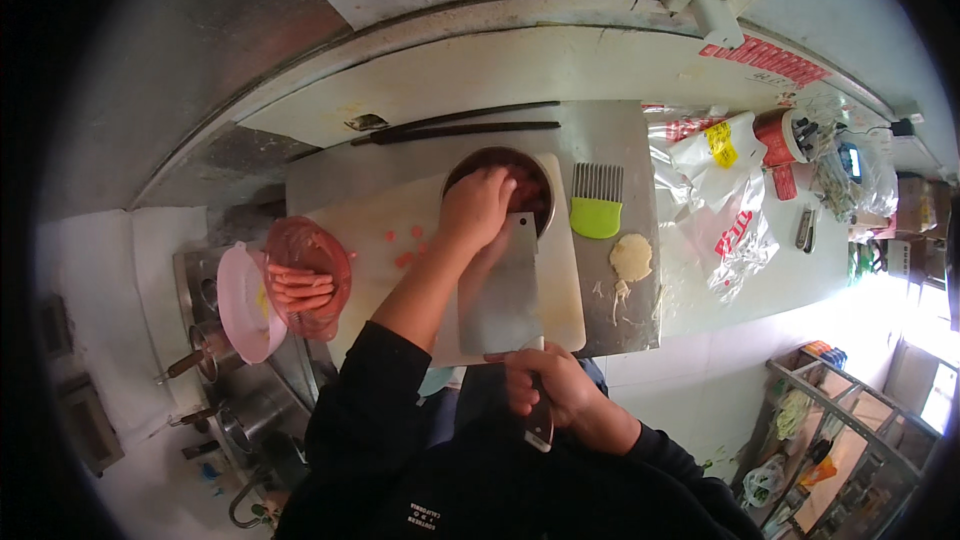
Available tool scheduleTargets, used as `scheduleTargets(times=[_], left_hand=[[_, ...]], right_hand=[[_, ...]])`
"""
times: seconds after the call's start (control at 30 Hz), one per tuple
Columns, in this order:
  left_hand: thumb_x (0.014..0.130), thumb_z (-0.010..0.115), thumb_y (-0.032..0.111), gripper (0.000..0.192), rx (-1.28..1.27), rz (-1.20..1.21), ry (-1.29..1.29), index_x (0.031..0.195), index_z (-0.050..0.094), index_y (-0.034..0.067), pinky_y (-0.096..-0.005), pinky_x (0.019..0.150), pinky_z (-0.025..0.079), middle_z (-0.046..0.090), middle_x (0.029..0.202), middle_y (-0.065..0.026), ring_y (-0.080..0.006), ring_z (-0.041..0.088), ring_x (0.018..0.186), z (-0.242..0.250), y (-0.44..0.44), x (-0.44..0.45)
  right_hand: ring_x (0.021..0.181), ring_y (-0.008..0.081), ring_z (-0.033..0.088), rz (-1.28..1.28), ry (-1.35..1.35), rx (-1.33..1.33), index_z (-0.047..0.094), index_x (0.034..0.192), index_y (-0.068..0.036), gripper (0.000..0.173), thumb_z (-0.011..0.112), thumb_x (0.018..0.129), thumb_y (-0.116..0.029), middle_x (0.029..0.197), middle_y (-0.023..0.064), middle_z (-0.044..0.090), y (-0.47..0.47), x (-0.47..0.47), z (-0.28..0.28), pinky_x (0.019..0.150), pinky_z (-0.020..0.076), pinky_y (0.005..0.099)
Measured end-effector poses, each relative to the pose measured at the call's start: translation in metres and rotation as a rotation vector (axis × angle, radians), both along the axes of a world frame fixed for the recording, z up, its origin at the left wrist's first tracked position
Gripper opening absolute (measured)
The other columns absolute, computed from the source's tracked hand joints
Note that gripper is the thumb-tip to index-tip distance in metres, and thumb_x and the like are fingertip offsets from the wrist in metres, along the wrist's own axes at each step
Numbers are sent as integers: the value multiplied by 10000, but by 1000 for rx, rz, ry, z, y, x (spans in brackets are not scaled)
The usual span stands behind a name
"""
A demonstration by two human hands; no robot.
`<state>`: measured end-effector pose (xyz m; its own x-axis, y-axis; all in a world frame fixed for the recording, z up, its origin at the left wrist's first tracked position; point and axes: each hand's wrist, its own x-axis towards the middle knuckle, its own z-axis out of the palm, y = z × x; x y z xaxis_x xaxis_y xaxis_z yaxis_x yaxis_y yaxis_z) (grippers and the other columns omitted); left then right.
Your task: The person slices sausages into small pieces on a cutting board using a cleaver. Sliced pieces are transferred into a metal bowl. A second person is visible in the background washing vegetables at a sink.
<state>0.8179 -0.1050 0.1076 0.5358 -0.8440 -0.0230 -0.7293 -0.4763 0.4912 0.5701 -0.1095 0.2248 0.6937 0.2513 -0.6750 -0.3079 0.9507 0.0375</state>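
My left hand (477, 204) reaches into a round metal bowl (553, 217), over reddish pieces that are too dark to name; whether its fingers hold any is hidden. The handle of a wide cleaver (499, 292) is gripped in my right hand (551, 382), with the blade pointing away from me, its tip by the bowl's near rim. Beneath both lies a white cutting board (562, 300), where a few small orange-pink slices (405, 259) are scattered left of my forearm. A red plastic basket (337, 300) with several peeled orange sticks (304, 289) overlaps the board's left end.
Right of the board are a green-handled crinkle cutter (596, 217) and a pale round slice (631, 257). Long dark chopsticks (465, 129) lie behind the bowl. A pink basin (247, 315) stands at left. Plastic bags (720, 202) cover the right counter, near a box cutter (806, 230).
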Motion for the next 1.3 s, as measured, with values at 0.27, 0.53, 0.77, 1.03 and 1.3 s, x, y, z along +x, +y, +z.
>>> scheduleTargets(times=[0.27,0.53,0.77,1.03,1.3], left_hand=[[1116,442,199,356,-349,183,1057,1352,580,-28,-352,1098,455,619,1410,-157,-250,602,1294,19,-10,23],[989,668,252,478,-303,-402,-48,1399,572,26,-394,1150,403,585,1407,-201,-359,529,1351,23,18,-8],[972,640,96,318,-540,-51,147,1286,635,49,-411,876,561,636,1292,-170,-361,655,1114,14,72,-17],[931,683,187,593,41,578,-254,1422,448,-51,-561,1159,337,362,1496,-373,-537,368,1399,-63,206,-18],[902,682,164,555,-254,698,-154,1371,495,-69,-545,1124,386,486,1433,-315,-488,466,1322,-89,175,30]], right_hand=[[524,161,459,-35,-17,-152,610,1158,52,226,540,981,-70,643,28,453,1,-28,4,508,444,328],[475,144,427,-75,102,-329,616,1190,80,264,524,989,-65,616,27,428,15,-16,-7,467,423,326],[486,149,530,79,30,-641,657,1095,59,177,592,959,-35,595,44,552,13,-90,-44,484,450,307],[466,140,561,439,244,-974,584,758,-25,130,650,870,-20,561,38,576,22,-137,-117,438,435,308],[478,126,546,376,236,-890,649,892,12,39,643,902,-24,588,37,576,45,-125,-131,455,444,295]])
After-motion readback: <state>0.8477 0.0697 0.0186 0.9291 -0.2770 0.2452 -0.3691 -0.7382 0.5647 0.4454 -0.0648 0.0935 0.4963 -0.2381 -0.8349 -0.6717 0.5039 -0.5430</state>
